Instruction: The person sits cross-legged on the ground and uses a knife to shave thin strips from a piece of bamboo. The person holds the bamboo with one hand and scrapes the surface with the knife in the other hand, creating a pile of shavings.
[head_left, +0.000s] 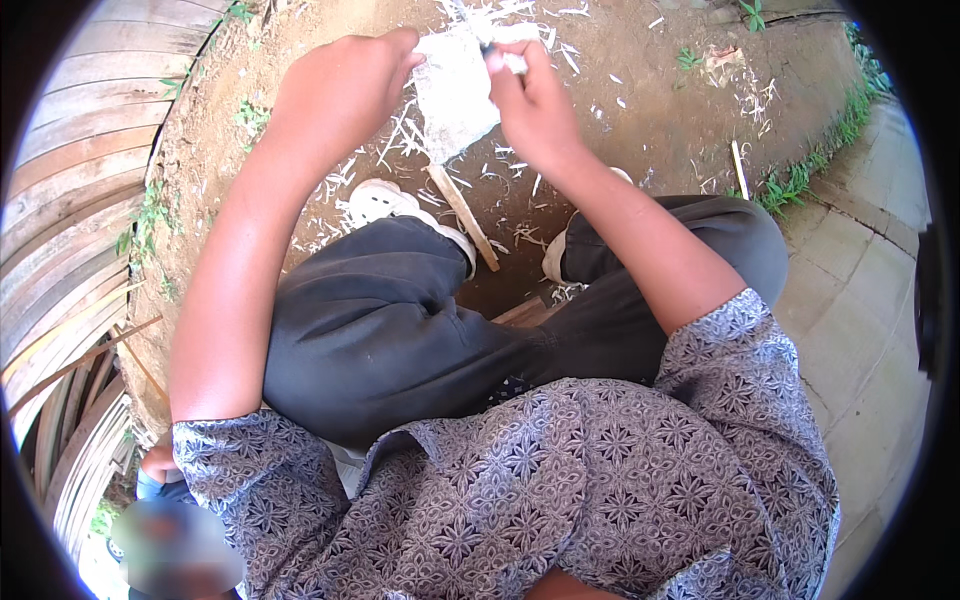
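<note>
A pale, off-white cloth-like sheet (455, 100) is between my two hands, overexposed in the bright light. My left hand (345, 85) is at its left edge with the fingers curled closed; what they grip is hidden. On the right side, my right hand (535, 105) is closed, thumb and fingers pinched round a small whitish piece with a dark bit beside it, too bright to make out. Below the sheet's lower corner, a wooden stick (463, 217) slants down between my feet.
Pale shavings (400, 140) litter the brown dirt ground (630, 130) around my white shoes (385, 202). Bamboo or wooden slats (85, 185) curve along the left. Paving (850, 270) borders the right, with grass (790, 190) at its edge. Another person (180, 545) is at lower left.
</note>
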